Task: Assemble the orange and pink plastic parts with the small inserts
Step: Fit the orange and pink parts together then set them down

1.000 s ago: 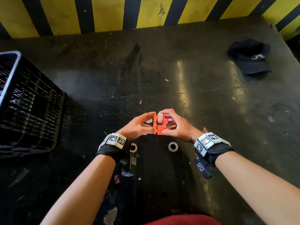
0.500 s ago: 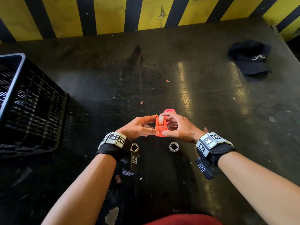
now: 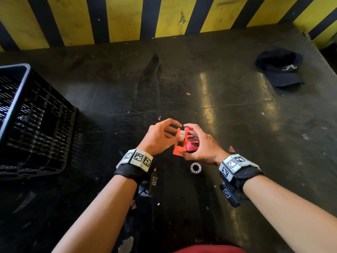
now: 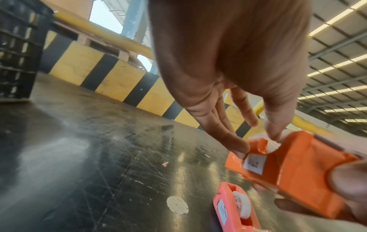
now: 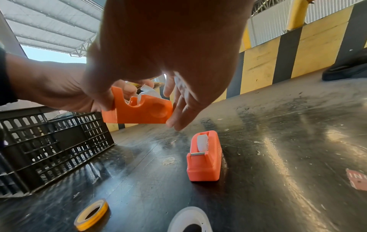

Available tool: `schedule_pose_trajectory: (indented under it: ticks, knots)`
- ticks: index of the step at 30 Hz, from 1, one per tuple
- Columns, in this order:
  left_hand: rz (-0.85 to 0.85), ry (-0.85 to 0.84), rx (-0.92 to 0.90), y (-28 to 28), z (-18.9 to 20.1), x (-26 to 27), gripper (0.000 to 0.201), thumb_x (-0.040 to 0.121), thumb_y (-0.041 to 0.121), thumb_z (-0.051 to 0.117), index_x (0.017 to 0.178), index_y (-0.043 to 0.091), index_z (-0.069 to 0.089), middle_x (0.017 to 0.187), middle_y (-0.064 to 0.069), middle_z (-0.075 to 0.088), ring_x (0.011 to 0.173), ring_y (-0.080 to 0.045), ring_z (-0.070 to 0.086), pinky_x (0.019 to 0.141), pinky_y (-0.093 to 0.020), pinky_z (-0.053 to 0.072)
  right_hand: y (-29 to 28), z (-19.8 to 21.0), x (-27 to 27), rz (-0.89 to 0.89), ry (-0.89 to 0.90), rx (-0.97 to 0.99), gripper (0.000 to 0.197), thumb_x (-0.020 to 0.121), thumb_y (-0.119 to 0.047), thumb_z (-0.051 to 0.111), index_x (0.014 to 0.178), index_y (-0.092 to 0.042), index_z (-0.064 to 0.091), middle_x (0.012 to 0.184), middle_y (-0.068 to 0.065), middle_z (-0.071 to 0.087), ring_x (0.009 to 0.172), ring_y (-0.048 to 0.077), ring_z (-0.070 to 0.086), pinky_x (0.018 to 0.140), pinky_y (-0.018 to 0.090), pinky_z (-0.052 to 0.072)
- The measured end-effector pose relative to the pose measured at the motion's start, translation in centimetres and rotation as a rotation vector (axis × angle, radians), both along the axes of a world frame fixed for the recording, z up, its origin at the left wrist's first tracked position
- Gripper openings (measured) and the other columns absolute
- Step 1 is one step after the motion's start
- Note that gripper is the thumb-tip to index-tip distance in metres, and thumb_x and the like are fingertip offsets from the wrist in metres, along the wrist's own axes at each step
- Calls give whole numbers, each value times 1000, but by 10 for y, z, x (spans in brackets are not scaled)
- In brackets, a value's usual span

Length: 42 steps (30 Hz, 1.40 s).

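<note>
The orange part is a small tape-dispenser body held just above the dark table. My right hand grips it end to end, thumb at the near end. My left hand pinches the white insert sitting in its top slot, the other fingers straight against the orange side. The pink part, which carries a white roll, stands on the table below the hands.
A black slatted crate stands at the left. A white tape roll lies near my right wrist, and a yellow tape roll beside it. A dark cap lies far right. A yellow-black striped wall borders the back.
The orange part has turned from upright to lying lengthwise between the hands. My left hand has shifted up to its top, and the pink part now shows beside it on the table.
</note>
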<state>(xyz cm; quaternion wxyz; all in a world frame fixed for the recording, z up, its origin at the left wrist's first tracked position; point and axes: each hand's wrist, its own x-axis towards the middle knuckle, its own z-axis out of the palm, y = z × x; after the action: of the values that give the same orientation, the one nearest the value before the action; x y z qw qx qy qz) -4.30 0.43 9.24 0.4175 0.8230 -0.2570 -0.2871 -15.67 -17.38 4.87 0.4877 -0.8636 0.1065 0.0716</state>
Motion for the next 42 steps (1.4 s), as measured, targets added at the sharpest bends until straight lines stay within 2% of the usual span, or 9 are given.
schedule_pose_trajectory:
  ticks: [11, 19, 23, 29, 32, 35, 38, 40, 42]
  knots:
    - [-2, -130, 100, -9, -3, -9, 17, 88, 22, 79, 105, 22, 77, 105, 2, 77, 87, -9, 76, 81, -32, 65, -1, -2, 4, 68, 17, -71, 108, 64, -43, 93, 152, -32, 30, 145, 13, 58, 136, 27, 56, 105, 34, 47]
    - [-45, -30, 150, -6, 2, -5, 13, 92, 23, 74, 104, 21, 73, 111, 5, 72, 95, -6, 68, 77, -20, 57, -2, -2, 4, 74, 52, -86, 106, 65, -44, 92, 151, -31, 31, 143, 13, 59, 134, 28, 56, 104, 38, 49]
    - [-142, 15, 149, -2, 7, -3, 6, 94, 23, 71, 99, 22, 74, 107, 3, 75, 93, -7, 71, 84, -26, 60, -3, -5, 4, 40, 71, -70, 109, 58, -52, 91, 147, -28, 34, 145, 9, 58, 128, 25, 60, 104, 38, 52]
    - [-269, 83, 118, 8, 8, -3, 6, 89, 20, 76, 90, 26, 75, 97, 9, 76, 94, -6, 72, 88, -27, 57, -5, -11, 6, -26, 81, -20, 105, 63, -51, 93, 149, -18, 43, 142, 4, 61, 128, 15, 61, 92, 15, 46]
    - [-276, 135, 77, 13, 8, -6, 9, 86, 15, 77, 87, 24, 75, 110, 4, 77, 107, -8, 73, 98, -32, 59, -6, -12, 4, -49, 84, -13, 97, 68, -42, 94, 149, -16, 46, 141, 5, 62, 125, 11, 61, 83, 6, 41]
    - [-263, 137, 56, 17, 5, -9, 10, 83, 10, 80, 88, 19, 79, 128, -1, 73, 125, -10, 65, 103, -24, 54, -6, -10, 4, -43, 88, 9, 98, 68, -39, 94, 150, -13, 47, 141, 8, 63, 126, 16, 63, 93, 17, 49]
    - [-252, 121, 70, 19, 3, -10, 12, 81, 9, 81, 90, 16, 81, 128, 12, 67, 114, -1, 66, 97, -13, 52, -7, -8, 4, -33, 107, 63, 102, 63, -43, 92, 150, -14, 48, 140, 10, 64, 126, 19, 63, 104, 39, 54]
    - [-247, 148, 62, 21, 2, -12, 13, 80, 7, 82, 90, 16, 81, 118, 24, 62, 103, 12, 64, 97, -11, 51, -9, -8, 4, -29, 115, 101, 100, 62, -44, 92, 148, -15, 51, 137, 9, 66, 123, 17, 66, 104, 42, 55]
    - [-249, 171, 28, 24, 1, -13, 15, 79, 7, 83, 90, 16, 80, 116, 23, 64, 105, 15, 63, 100, -14, 51, -11, -7, 3, -29, 127, 139, 103, 58, -49, 91, 147, -17, 53, 135, 8, 68, 115, 13, 70, 102, 39, 57]
